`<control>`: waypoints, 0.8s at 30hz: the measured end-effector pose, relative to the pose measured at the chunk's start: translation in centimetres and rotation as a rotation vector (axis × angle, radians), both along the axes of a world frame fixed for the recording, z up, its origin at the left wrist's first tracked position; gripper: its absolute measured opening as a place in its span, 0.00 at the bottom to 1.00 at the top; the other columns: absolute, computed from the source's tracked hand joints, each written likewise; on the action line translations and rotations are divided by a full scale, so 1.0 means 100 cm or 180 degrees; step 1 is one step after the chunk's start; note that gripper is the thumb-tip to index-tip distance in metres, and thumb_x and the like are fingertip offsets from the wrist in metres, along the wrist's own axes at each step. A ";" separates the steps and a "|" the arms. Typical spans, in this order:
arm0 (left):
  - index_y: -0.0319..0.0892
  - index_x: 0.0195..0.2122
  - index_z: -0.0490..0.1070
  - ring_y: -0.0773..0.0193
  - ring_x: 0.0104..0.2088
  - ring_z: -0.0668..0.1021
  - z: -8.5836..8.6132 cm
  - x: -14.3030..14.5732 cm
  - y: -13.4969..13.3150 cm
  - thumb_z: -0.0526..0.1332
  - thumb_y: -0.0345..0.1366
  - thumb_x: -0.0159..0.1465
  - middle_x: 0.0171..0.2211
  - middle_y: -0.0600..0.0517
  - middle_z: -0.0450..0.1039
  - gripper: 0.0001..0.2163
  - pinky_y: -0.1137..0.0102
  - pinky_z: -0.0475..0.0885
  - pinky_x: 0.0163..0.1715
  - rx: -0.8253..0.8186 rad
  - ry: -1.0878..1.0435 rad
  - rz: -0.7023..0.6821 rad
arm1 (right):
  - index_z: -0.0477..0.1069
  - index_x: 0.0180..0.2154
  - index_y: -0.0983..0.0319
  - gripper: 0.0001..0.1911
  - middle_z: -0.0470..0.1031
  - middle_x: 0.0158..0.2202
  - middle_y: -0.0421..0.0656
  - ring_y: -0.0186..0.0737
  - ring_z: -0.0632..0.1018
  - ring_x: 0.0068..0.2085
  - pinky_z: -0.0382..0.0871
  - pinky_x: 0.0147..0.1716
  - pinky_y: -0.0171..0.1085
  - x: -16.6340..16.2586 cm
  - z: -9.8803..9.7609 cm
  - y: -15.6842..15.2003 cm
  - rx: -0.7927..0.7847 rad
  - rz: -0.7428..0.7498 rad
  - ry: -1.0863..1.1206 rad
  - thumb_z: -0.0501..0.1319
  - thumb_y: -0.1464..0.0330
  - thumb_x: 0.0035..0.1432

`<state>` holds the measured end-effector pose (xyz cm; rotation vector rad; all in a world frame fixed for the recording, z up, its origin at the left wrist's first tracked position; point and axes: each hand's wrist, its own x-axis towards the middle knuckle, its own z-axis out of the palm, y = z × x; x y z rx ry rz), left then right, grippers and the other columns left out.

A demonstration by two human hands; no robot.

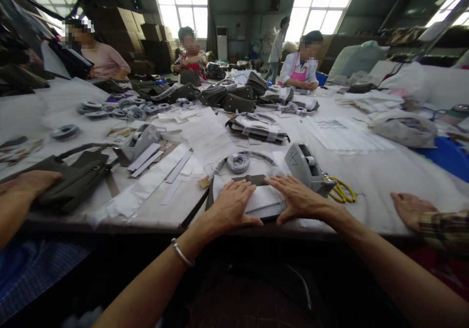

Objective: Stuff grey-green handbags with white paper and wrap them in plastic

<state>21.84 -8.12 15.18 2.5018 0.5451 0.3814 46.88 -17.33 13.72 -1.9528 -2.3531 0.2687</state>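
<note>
My left hand (231, 205) and my right hand (298, 198) lie flat, fingers spread, side by side on a dark bag wrapped in white paper (262, 200) at the near edge of the table (384, 176). A dark strap (252, 179) of the bag shows just past my fingertips. A grey tape dispenser (307, 166) stands right behind my right hand. A coiled grey strap (238, 163) lies behind my left hand.
Yellow scissors (342, 191) lie right of the dispenser. A co-worker's hand (412, 208) rests on the table at right; another's hand (31, 181) touches a dark handbag (75, 179) at left. A second dispenser (141, 141), paper strips, strap rolls and more bags cover the table; several people work at the far side.
</note>
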 end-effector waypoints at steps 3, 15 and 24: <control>0.39 0.59 0.64 0.37 0.60 0.67 -0.011 0.027 -0.010 0.74 0.54 0.47 0.58 0.33 0.67 0.42 0.46 0.52 0.62 0.0275 0.0168 0.0067 | 0.55 0.67 0.62 0.62 0.63 0.64 0.57 0.63 0.61 0.66 0.47 0.65 0.61 -0.003 0.001 0.001 0.0099 0.0057 -0.0023 0.74 0.46 0.35; 0.39 0.52 0.69 0.45 0.51 0.73 -0.023 0.042 -0.012 0.72 0.49 0.50 0.48 0.40 0.73 0.32 0.55 0.63 0.54 0.0838 0.0365 0.0086 | 0.58 0.65 0.59 0.52 0.71 0.57 0.52 0.56 0.71 0.57 0.55 0.62 0.59 -0.009 -0.006 -0.005 0.0717 0.0234 0.0171 0.74 0.54 0.41; 0.38 0.47 0.71 0.50 0.45 0.74 -0.027 0.041 -0.009 0.71 0.46 0.53 0.42 0.44 0.73 0.25 0.59 0.67 0.50 0.0989 0.0268 -0.0191 | 0.62 0.62 0.61 0.47 0.74 0.52 0.52 0.56 0.73 0.52 0.58 0.59 0.55 -0.009 -0.010 -0.005 0.0878 0.0163 -0.0015 0.72 0.53 0.43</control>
